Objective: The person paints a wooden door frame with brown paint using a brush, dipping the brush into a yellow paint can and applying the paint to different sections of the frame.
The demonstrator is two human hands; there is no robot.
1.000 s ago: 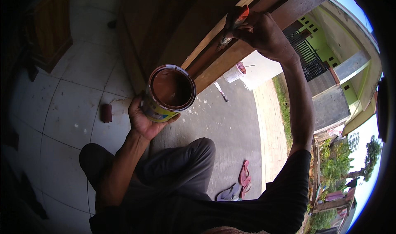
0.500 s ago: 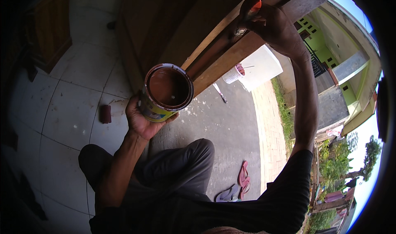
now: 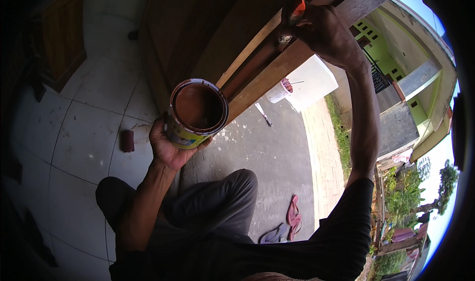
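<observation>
My left hand (image 3: 173,151) is wrapped round the lower part of a paint can (image 3: 182,136), which is raised above my knees with its mouth up. Brown paint (image 3: 190,104) fills much of it, and smears mark its pale rim. Up at the wooden frame (image 3: 262,90), my right hand (image 3: 324,36) grips a paintbrush (image 3: 298,6) with an orange-red handle. The brush's bristles point down against the frame's recessed strip, whose lower stretch looks reddish brown. Part of the brush is hidden by my fingers.
On the tiles at left lies a dark red cylinder (image 3: 127,141). A white paint-stained bucket (image 3: 278,91) and another brush (image 3: 264,114) are on the grey ground beyond the frame. Sandals (image 3: 294,216) lie nearer me. Wooden furniture (image 3: 62,38) stands at far left.
My right hand and the brush have shifted slightly left along the frame. The can in my left hand has moved a little left and down in view.
</observation>
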